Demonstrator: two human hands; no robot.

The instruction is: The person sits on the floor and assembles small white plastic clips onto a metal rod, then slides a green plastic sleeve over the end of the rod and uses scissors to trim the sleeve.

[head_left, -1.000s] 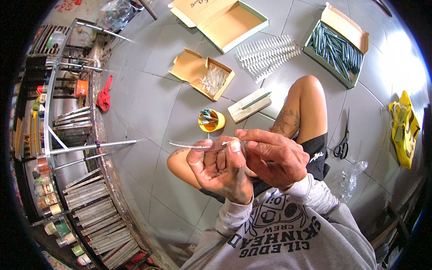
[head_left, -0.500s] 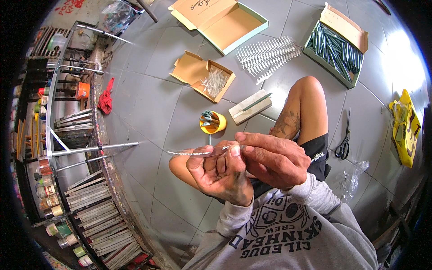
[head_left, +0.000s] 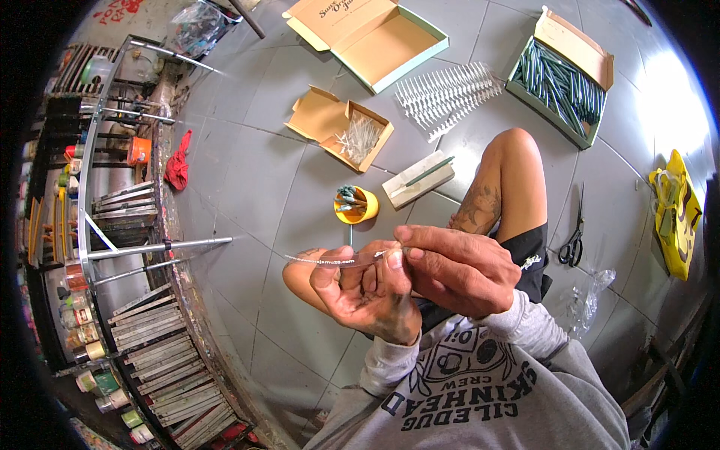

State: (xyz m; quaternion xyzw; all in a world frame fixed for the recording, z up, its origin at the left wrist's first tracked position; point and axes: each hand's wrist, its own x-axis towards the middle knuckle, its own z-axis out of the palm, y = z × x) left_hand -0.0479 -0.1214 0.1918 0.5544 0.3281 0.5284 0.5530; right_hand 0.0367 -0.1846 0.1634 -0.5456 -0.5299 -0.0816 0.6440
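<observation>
A narrow clear plastic strip (head_left: 330, 261) with white print is stretched between my hands above my crossed legs, its free end pointing left. My left hand (head_left: 367, 296) pinches it between thumb and fingers, palm turned up. At the strip's right end, the fingertips of my right hand (head_left: 465, 274) are closed on it, touching my left thumb; the exact grip is partly hidden. Just beyond my hands stands a yellow cup (head_left: 366, 213) holding several dark green pens. To the right of the cup, a dark green pen (head_left: 430, 171) lies on a pale grey block (head_left: 409, 193).
Farther off are a small carton (head_left: 319, 120) of clear slim pieces, an open carton (head_left: 386, 49), rows of clear plastic pieces (head_left: 448, 97) and a box of green pens (head_left: 559, 90). Scissors (head_left: 572, 244) and a yellow bag (head_left: 679, 217) lie right; a metal-framed rack (head_left: 94, 172) stands left.
Both hands keep their hold on the plastic strip. Its free end has tilted slightly, and the hands have shifted very little.
</observation>
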